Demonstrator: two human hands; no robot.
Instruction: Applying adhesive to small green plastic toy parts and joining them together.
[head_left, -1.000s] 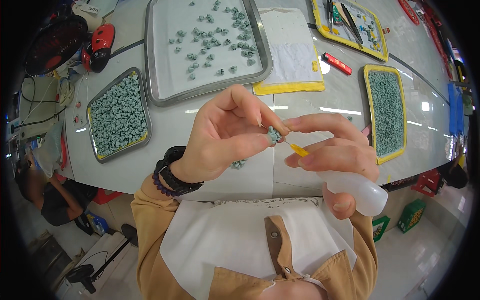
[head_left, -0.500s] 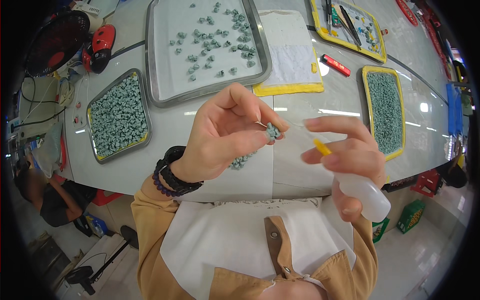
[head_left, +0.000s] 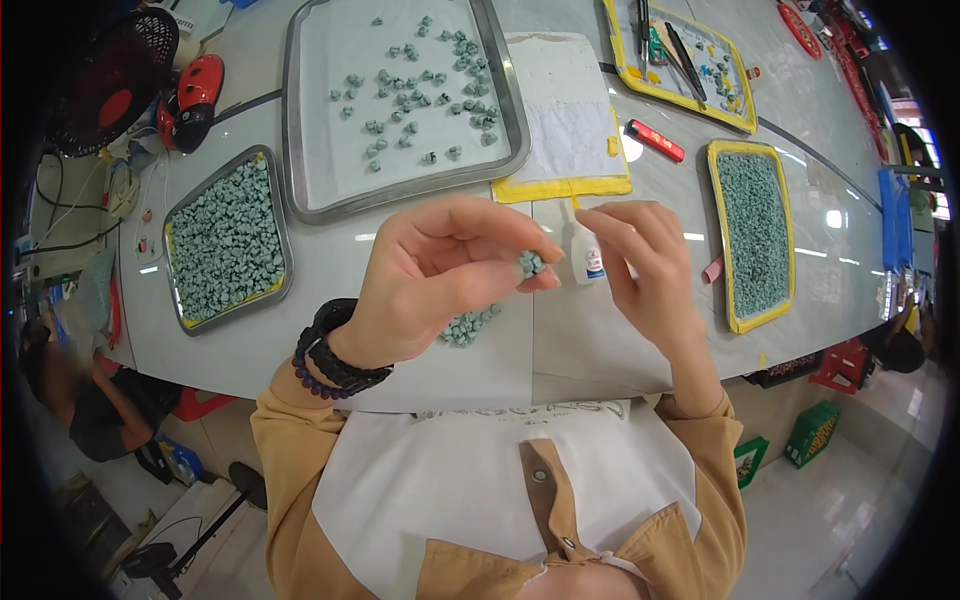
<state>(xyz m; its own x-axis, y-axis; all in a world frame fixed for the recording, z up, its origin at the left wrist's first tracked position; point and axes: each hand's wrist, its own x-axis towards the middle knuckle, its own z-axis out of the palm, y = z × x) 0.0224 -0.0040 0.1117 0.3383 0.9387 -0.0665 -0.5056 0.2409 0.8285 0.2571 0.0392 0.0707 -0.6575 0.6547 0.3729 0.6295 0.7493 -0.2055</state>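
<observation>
My left hand point(head_left: 440, 275) is closed in a pinch on a small grey-green piece point(head_left: 531, 264), held above the table. To its right is a small white squeeze bottle point(head_left: 586, 262) with a thin yellow nozzle and a printed label, nozzle pointing away from me. The curled fingers of my right hand point(head_left: 640, 260) are at the bottle's neck and side; its thumb is partly hidden. Below my left hand lies a small heap of grey-green pieces point(head_left: 468, 326), partly covered by the hand.
A large metal tray point(head_left: 400, 185) with scattered grey-green pieces stands at the back. Filled trays stand left point(head_left: 285, 255) and right point(head_left: 791, 250). A yellow-edged board point(head_left: 560, 188), a red box cutter point(head_left: 655, 141) and a tool tray point(head_left: 700, 107) lie beyond my right hand.
My right hand has moved left and away from me, bringing the bottle from a tilted hold in the palm to an upright position beside the left hand. The left hand still pinches the piece.
</observation>
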